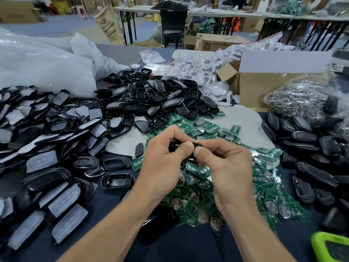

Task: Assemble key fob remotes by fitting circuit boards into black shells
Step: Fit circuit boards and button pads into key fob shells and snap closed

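Black shell (172,147) sat pinched between left hand (162,165) and right hand (228,167), over the circuit boards (273,197) heaped at the middle of the surface (188,248). Uneven thumb pressure could seat a board crooked or squirt the shell loose.

Bright, even light from overhead, source out of view; shadows soft and short. Glare on clear plastic bags (43,61) at the tabletop's (188,242) far left edge; sheen on black shells (156,95). Straight lines bow toward frame edges. Back room soft, possibly motion blur. Green object (328,246) at near right corner blurred.
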Tool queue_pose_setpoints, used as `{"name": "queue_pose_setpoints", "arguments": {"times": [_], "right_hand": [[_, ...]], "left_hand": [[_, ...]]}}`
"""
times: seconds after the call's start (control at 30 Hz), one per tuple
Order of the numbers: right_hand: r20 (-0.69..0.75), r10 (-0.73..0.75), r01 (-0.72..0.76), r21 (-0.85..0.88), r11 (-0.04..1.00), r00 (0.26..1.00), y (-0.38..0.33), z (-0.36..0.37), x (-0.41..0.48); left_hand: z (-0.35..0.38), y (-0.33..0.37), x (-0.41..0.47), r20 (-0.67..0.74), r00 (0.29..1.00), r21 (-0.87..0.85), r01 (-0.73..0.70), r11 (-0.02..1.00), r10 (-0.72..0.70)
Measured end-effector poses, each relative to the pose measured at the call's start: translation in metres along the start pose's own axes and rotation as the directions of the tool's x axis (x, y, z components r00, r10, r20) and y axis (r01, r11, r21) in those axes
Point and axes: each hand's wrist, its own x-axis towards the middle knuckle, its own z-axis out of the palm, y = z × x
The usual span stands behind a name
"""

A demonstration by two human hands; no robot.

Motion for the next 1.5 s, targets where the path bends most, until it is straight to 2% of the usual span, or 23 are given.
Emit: {"name": "queue_pose_setpoints", "arguments": {"times": [0.2,0.4,0.63,0.73,0.8,0.83,0.87,0.9,0.93,0.97,1.0,1.03,1.07,1.1,1.13,1.2,1.27,1.33,1.5], "right_hand": [[-0.005,-0.047,0.046,-0.158,0.986,0.999,-0.001,-0.006,0.005],[0.017,-0.05,0.053,-0.188,0.981,0.999,-0.002,-0.008,0.007],[0.067,-0.076,0.093,-0.315,0.944,0.995,0.0,-0.013,0.011],[0.109,-0.004,0.048,-0.41,0.911,0.994,-0.004,-0.018,0.013],[0.114,0.12,-0.047,-0.5,0.865,0.986,-0.008,-0.026,0.016],[0.083,0.169,-0.112,-0.462,0.88,0.982,-0.011,-0.032,0.018],[0.047,0.21,-0.189,-0.273,0.943,0.977,-0.014,-0.041,0.021],[0.031,0.251,-0.252,0.058,0.966,0.968,-0.02,-0.05,0.025],[0.0,0.281,-0.266,0.32,0.909,0.96,-0.024,-0.057,0.026],[-0.042,0.274,-0.23,0.431,0.873,0.961,-0.026,-0.063,0.028],[-0.097,0.251,-0.208,0.324,0.923,0.963,-0.026,-0.063,0.028],[-0.162,0.203,-0.191,0.088,0.978,0.966,-0.022,-0.057,0.028],[-0.18,0.108,-0.143,-0.196,0.97,0.978,-0.017,-0.048,0.024],[-0.139,0.025,-0.082,-0.42,0.904,0.99,-0.015,-0.036,0.019],[-0.056,-0.031,-0.006,-0.568,0.823,0.998,-0.011,-0.024,0.014],[0.106,-0.014,0.09,-0.76,0.643,0.994,0.003,-0.006,0.006],[0.183,0.069,0.135,-0.889,0.439,0.981,0.014,0.002,0.006],[0.213,0.11,0.163,-0.922,0.352,0.971,0.02,0.002,0.008],[0.18,0.052,0.133,-0.866,0.483,0.982,0.015,-0.002,0.008]], "left_hand": [[-0.016,0.0,0.005,-0.034,0.997,-0.064,0.071,0.995,-0.074],[-0.017,0.0,0.007,-0.053,0.999,0.01,-0.002,1.0,0.002],[-0.013,-0.001,0.006,-0.046,0.999,0.038,-0.016,0.999,0.017],[-0.013,-0.002,0.005,-0.067,0.997,0.132,0.036,0.991,-0.028],[-0.016,-0.003,0.005,-0.108,0.991,0.202,0.096,0.975,-0.075],[-0.018,-0.003,0.005,-0.131,0.986,0.212,0.125,0.969,-0.099],[-0.02,-0.002,0.006,-0.152,0.981,0.211,0.149,0.966,-0.119],[-0.022,-0.002,0.008,-0.171,0.976,0.205,0.171,0.964,-0.137],[-0.025,-0.002,0.009,-0.188,0.97,0.201,0.189,0.961,-0.152],[-0.027,-0.002,0.011,-0.208,0.964,0.203,0.208,0.957,-0.165],[-0.03,-0.002,0.013,-0.236,0.956,0.215,0.225,0.95,-0.173],[-0.032,-0.003,0.014,-0.27,0.947,0.24,0.239,0.941,-0.172],[-0.035,-0.005,0.016,-0.301,0.939,0.279,0.251,0.927,-0.164],[-0.039,-0.007,0.018,-0.326,0.933,0.33,0.262,0.907,-0.151],[-0.043,-0.01,0.019,-0.343,0.929,0.377,0.271,0.886,-0.138],[-0.051,-0.014,0.022,-0.363,0.924,0.45,0.285,0.846,-0.118],[-0.058,-0.016,0.025,-0.36,0.928,0.523,0.289,0.802,-0.1],[-0.062,-0.018,0.027,-0.326,0.941,0.606,0.279,0.744,-0.087],[-0.054,-0.025,0.038,-0.19,0.98,0.764,0.189,0.617,-0.065]]}}
